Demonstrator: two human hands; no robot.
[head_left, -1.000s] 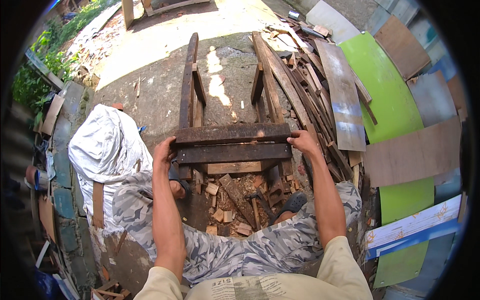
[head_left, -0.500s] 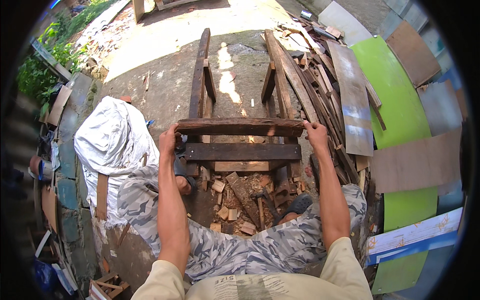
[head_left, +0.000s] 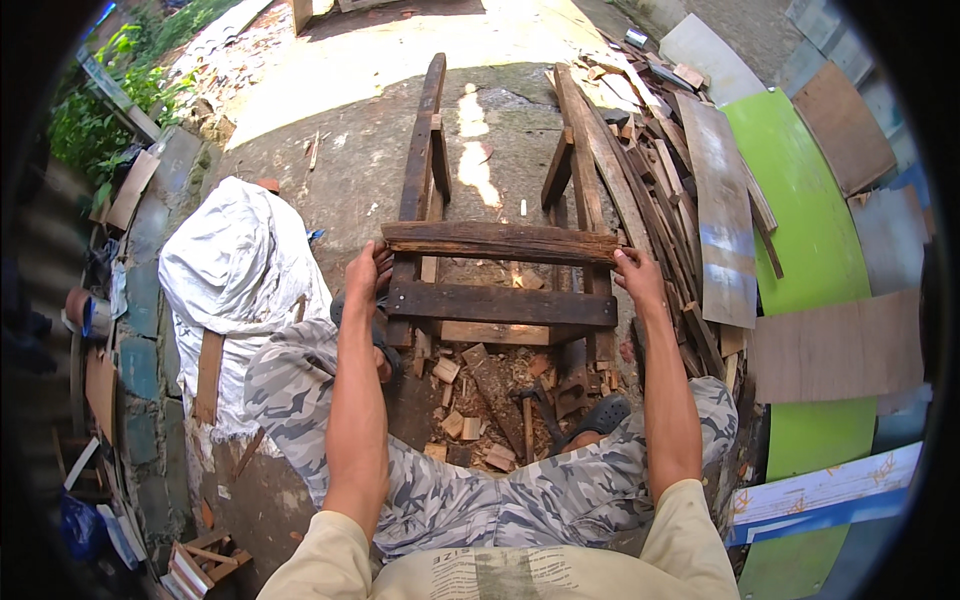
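A dark, rough-grained wooden board lies crosswise over the two long rails of a wooden frame. My left hand has its fingers curled at the board's left end. At the opposite end, my right hand pinches the board between thumb and fingers. Just nearer to me, a second dark crosspiece spans the frame, with small fastener marks at its left end. Between my feet, a hammer lies among wood chips and offcuts.
A white cloth is heaped at the left beside a low block wall. Scrap lumber is piled close along the frame's right side. Beyond it lean green panels and a brown plywood sheet.
The board has turned a little about its length, showing more of its rough, grainy face. Both hands stay at its ends. The whole view has shifted slightly.
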